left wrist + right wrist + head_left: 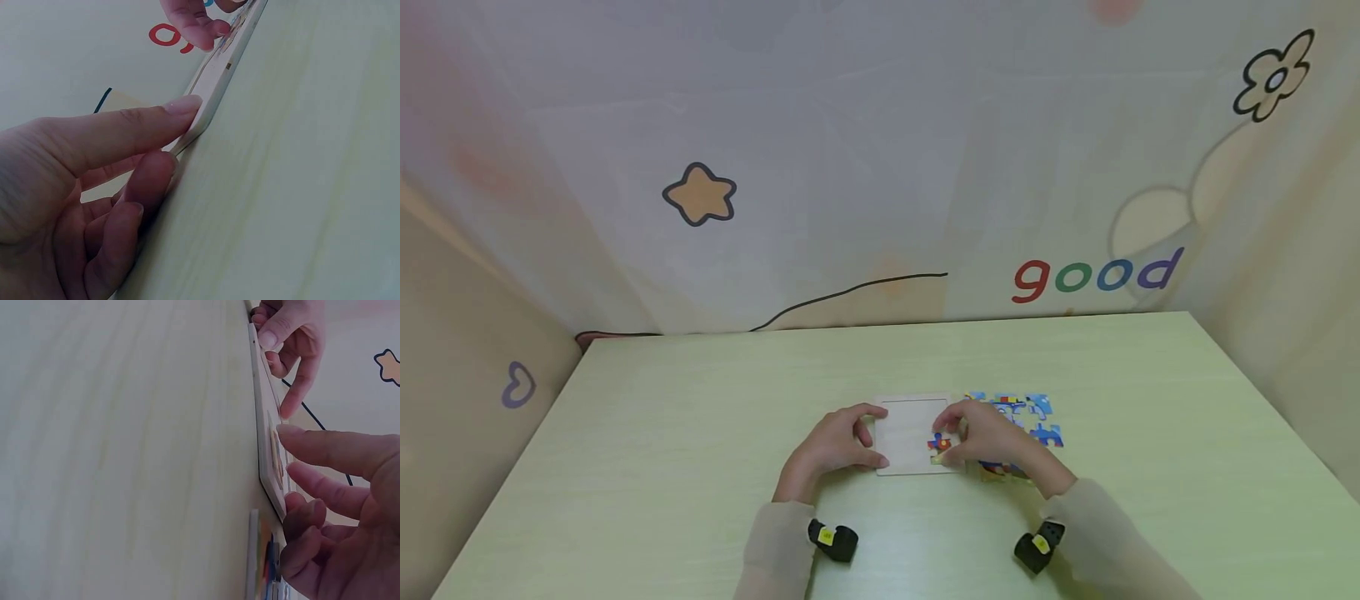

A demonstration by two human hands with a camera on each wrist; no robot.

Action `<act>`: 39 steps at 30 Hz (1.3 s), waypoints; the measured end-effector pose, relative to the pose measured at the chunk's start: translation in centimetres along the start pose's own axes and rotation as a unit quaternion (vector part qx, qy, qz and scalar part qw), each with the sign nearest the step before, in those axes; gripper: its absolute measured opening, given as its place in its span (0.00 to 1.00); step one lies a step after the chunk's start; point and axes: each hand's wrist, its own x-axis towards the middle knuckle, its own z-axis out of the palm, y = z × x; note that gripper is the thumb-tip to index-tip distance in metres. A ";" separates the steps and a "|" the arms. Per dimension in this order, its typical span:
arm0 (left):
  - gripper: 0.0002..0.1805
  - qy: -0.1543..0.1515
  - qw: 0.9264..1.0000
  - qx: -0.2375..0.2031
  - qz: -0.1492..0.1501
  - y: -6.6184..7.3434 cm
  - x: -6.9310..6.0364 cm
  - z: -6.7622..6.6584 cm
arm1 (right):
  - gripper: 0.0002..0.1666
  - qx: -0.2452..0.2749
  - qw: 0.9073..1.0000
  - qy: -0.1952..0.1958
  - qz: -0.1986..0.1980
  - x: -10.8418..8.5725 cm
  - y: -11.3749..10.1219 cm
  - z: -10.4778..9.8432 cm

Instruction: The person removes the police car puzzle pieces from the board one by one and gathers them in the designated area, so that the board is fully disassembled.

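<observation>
A white puzzle tray lies flat on the table. At its left edge, my left hand grips the rim, thumb on the near corner and a finger on the far one; the left wrist view shows the thumb resting on the tray's corner. Over the right part of the tray, my right hand pinches a colourful jigsaw piece between thumb and fingers. That piece looks slightly tilted in the right wrist view, and its contact with the tray is partly hidden by the fingers.
Right of the tray lies a group of blue, multicoloured puzzle pieces, partly covered by my right hand and forearm. The pale green table ends at a printed curtain behind and at both sides.
</observation>
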 end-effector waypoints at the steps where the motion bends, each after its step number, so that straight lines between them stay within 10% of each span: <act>1: 0.33 0.000 1.000 -0.001 0.000 0.0 0.0 0.0 | 0.18 -0.004 1.000 0.000 0.008 0.1 0.0 0.1; 17: 0.34 -0.003 1.000 -0.009 0.004 0.1 0.0 -0.1 | 0.17 -0.038 0.999 0.004 0.037 0.2 -1.1 0.2; 39: 0.34 -0.004 1.000 -0.010 0.004 0.2 -0.1 -0.1 | 0.11 0.087 0.996 0.010 -0.035 -3.2 1.0 -3.2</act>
